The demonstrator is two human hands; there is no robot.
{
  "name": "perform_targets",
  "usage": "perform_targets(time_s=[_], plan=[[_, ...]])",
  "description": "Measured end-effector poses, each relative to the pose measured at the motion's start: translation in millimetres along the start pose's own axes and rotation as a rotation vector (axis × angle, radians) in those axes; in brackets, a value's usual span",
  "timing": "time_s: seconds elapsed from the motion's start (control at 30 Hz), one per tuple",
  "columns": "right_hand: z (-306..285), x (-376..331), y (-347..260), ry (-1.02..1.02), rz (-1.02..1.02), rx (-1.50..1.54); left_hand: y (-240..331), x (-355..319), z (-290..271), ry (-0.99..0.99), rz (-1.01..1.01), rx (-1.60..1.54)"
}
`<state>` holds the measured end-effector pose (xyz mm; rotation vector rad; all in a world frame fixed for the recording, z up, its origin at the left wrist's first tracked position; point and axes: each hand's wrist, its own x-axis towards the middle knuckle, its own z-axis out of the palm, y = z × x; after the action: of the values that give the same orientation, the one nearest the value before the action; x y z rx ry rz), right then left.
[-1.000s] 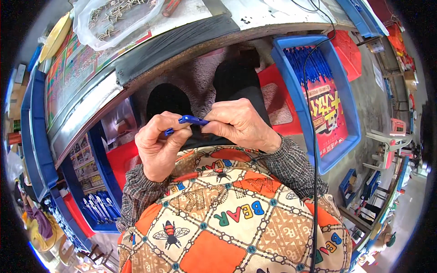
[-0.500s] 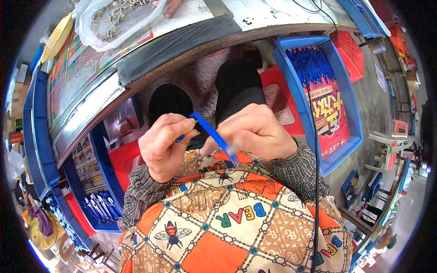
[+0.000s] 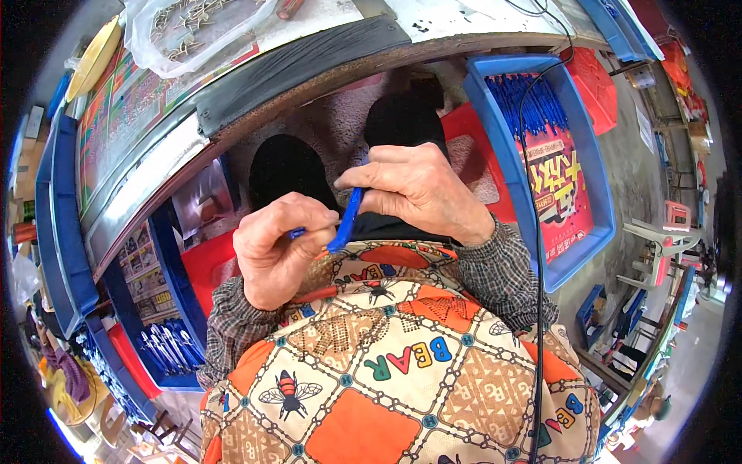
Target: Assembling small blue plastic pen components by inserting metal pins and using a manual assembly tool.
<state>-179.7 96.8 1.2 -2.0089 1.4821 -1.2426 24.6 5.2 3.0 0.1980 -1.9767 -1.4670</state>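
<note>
A slim blue plastic piece point(image 3: 352, 215) stands steeply between my hands, above my lap. Its upper end sits in the pinch of my right hand point(image 3: 421, 189), with thumb and forefinger closed on it. My left hand point(image 3: 282, 240) is closed beside the lower end, its fingertips touching or almost touching the piece. A small blue end point(image 3: 297, 232) pokes out from the left fingers; the rest of that part is hidden in the grip. Whether the two blue parts are joined, I cannot tell.
A blue tray point(image 3: 576, 267) at the right holds many slim blue pieces point(image 3: 533, 104). Another blue tray point(image 3: 182, 381) at the left holds blue-and-white ones. On the workbench point(image 3: 297, 66) ahead lies a clear bag of small metal parts point(image 3: 185, 27). A black cable point(image 3: 539, 309) hangs down the right side.
My right hand has moved up and away from me. The blue piece has turned from slanting down rightward to slanting down leftward. My left hand has barely moved.
</note>
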Motion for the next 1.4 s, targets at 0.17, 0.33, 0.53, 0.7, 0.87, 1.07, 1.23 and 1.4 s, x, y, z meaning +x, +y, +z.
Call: perform_targets(time_s=[0.17,0.33,0.53,0.7,0.87,1.07,1.23,1.4], plan=[[4.5,-1.2,3.9,0.010,-0.028,0.009,-4.6,-0.5,1.0,0.071,-0.201,-0.282],[12.8,-4.5,-1.0,-0.023,0.118,0.291,-6.0,-0.5,4.3,0.124,-0.194,-0.343],[21.3,-7.3,-4.9,0.005,0.211,0.417,-12.4,0.1,5.9,0.153,-0.215,-0.363],[25.3,-8.4,-3.3,0.021,0.227,0.401,-17.4,0.4,7.2,0.181,-0.238,-0.424],[25.9,-9.6,-3.9,0.001,0.244,0.335,-15.6,3.0,7.7,0.167,-0.330,-0.552],[28.0,-8.5,-3.1,0.026,0.213,0.280,-15.0,2.6,9.7,0.241,-0.408,-0.695],[27.5,-7.2,-4.1,0.044,0.257,0.323,-14.6,3.6,8.9,0.248,-0.445,-0.687],[25.2,-7.9,-3.5,-0.035,0.356,0.388,-17.0,3.2,6.0,0.216,-0.429,-0.639]])
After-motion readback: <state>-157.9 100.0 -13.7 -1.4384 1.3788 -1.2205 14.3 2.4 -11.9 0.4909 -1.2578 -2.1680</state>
